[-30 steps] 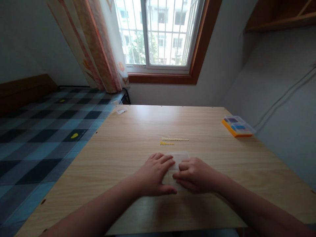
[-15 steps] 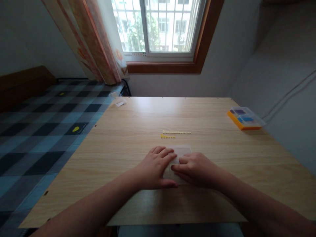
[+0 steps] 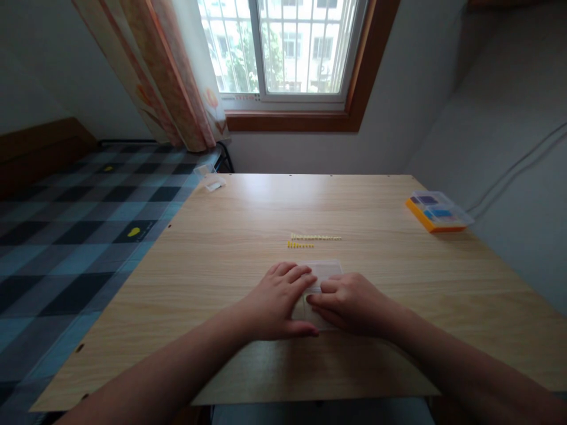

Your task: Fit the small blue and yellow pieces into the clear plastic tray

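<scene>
A clear plastic box (image 3: 325, 268) with its lid folded back lies on the table in front of me. My left hand (image 3: 283, 301) holds it from the left, fingers over the middle and thumb along the near edge. From the right, my right hand (image 3: 345, 302) reaches into the near half, its index finger and thumb drawn together near a divider. Whatever is between those fingertips is hidden or too small to name. Beyond the box are two short rows of tiny pieces, a pale yellow row (image 3: 316, 237) behind a deeper yellow row (image 3: 300, 245).
An orange box with a clear lid (image 3: 438, 212) sits at the right edge of the wooden table (image 3: 177, 307). Another small clear box (image 3: 211, 179) stands open at the far left corner. A checked bed (image 3: 88, 236) adjoins the left side, and a window (image 3: 301, 53) is ahead.
Both hands keep almost the same pose on the box. The whole view has shifted very slightly; the rows of pieces look the same.
</scene>
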The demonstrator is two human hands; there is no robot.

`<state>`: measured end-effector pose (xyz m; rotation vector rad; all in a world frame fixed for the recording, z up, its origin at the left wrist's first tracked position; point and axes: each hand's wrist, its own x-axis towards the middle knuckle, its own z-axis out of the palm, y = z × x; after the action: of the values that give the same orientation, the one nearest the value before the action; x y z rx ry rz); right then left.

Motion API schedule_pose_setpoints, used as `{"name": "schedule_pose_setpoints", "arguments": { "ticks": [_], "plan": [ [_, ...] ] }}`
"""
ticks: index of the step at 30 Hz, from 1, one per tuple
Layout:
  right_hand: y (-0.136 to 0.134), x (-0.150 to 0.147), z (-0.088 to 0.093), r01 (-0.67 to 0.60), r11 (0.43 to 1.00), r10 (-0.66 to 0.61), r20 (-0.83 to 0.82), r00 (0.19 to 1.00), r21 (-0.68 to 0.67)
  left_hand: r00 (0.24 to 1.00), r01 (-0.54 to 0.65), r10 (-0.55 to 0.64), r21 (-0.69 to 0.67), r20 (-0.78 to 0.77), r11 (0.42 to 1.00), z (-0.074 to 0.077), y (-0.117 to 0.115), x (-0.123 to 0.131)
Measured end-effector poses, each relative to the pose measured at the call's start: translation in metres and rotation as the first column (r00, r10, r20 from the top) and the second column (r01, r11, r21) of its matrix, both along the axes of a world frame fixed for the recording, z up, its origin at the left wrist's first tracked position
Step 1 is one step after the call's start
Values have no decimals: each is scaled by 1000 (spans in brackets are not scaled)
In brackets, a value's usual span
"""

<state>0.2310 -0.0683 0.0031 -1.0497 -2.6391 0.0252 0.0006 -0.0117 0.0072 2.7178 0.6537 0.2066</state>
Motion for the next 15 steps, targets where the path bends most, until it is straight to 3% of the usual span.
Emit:
{"name": "schedule_pose_setpoints", "arguments": {
  "ticks": [15],
  "plan": [
    [0, 0, -4, 21, 1000, -20, -17, 1000, 20, 1000, -3, 3, 4, 5, 1000, 0, -1, 1]
  ]
}}
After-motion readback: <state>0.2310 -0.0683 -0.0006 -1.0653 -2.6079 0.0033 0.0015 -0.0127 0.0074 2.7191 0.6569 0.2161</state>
